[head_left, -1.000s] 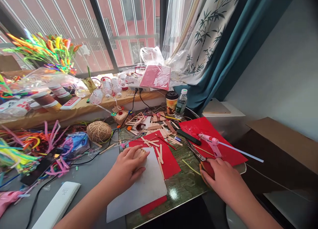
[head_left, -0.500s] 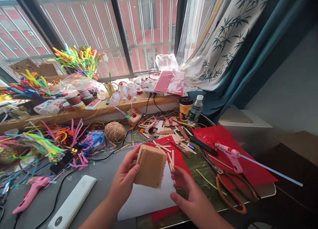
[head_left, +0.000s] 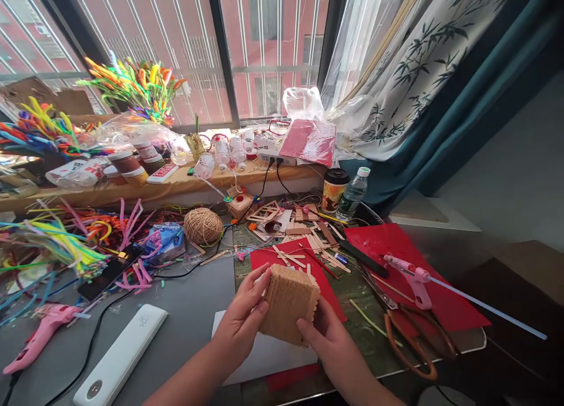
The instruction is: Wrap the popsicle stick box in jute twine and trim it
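A small twine-wrapped box (head_left: 288, 303) is held tilted between both hands, above a white sheet of paper (head_left: 259, 365) and a red sheet (head_left: 328, 294). My left hand (head_left: 244, 312) grips its left side, with the thumb on the front face. Around the lower right edge, which is scalloped with what look like stick ends, my right hand (head_left: 328, 332) is closed, thumb in front and fingers mostly hidden behind. Loose craft sticks (head_left: 288, 256) lie on the red sheet just beyond the box.
A white power bank (head_left: 121, 353) and a pink glue gun (head_left: 42, 335) lie at left. To the right are scissors (head_left: 409, 341) and another pink glue gun (head_left: 412, 279) on red sheets. A twine ball (head_left: 203, 225), coffee cup (head_left: 335, 190) and water bottle (head_left: 353, 194) stand behind.
My right hand has come from apart to holding the box's right side. The box has turned, showing a twine-wrapped face, and shifted slightly right in view. The camera view has also moved a little.
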Motion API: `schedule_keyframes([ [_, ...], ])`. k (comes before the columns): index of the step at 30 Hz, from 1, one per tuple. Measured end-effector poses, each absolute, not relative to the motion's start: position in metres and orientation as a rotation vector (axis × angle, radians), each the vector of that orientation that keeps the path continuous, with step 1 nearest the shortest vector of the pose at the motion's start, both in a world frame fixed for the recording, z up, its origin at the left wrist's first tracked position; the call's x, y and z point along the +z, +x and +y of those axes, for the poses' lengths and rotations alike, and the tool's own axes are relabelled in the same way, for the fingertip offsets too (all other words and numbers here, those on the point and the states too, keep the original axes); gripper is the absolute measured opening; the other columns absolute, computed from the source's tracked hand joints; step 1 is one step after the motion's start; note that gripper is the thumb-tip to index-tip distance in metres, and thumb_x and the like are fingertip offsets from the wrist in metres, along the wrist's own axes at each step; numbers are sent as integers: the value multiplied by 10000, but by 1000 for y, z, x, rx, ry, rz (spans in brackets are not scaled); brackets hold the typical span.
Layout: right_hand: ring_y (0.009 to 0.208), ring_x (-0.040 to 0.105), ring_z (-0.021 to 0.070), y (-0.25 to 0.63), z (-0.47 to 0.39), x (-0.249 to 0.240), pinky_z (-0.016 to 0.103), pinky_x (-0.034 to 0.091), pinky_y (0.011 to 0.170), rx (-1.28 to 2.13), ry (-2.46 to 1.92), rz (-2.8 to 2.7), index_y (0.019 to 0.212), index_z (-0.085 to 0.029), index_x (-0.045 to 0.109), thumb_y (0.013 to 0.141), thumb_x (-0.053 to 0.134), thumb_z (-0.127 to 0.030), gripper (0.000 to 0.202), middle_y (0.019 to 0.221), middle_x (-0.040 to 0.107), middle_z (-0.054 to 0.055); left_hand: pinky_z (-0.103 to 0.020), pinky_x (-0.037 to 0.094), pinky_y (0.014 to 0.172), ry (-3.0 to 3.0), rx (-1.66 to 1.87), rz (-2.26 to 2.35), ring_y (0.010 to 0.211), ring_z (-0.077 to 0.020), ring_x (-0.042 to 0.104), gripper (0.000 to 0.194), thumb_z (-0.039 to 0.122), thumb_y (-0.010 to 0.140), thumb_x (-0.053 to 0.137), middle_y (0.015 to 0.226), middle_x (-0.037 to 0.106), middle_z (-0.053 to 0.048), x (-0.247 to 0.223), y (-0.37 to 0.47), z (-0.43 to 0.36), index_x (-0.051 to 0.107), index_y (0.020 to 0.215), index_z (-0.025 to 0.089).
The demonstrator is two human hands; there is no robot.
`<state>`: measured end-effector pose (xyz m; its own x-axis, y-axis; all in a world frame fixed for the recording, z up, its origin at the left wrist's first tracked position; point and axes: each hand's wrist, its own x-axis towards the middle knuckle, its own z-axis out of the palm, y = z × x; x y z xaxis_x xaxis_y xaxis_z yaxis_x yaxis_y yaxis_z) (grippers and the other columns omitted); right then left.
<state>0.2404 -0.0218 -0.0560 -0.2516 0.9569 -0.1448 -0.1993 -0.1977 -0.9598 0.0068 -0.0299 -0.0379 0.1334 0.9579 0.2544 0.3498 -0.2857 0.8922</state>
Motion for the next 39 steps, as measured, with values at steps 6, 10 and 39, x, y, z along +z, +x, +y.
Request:
schedule_keyframes([
  [6,1391,621,337,279,4,-21,489,568,1103,1080,-1276,-1549,1512,-275,523,902,782,-475,692,1566,598,139,-496,453,1232,1939,981,1454,1456,-293,552,490,482,1102,458,1545,625,-117,-41,-51,18,611,1511,260],
  [10,1319,648,361,270,9,5,526,560,1102,750,-1257,-2113,1488,-294,571,863,785,-360,664,1458,668,121,-487,533,1096,2082,899,1572,1222,-283,685,441,441,1107,417,1287,766,-140,-68,-73,38,738,1287,196],
  [39,1502,473,359,238,-19,-82,624,388,1234,829,-1072,-1851,1572,-326,461,1085,504,-502,519,1582,525,125,-474,436,1253,1931,920,1084,1492,-291,532,522,440,1081,545,1607,570,-115,-58,-25,-5,498,1574,277],
])
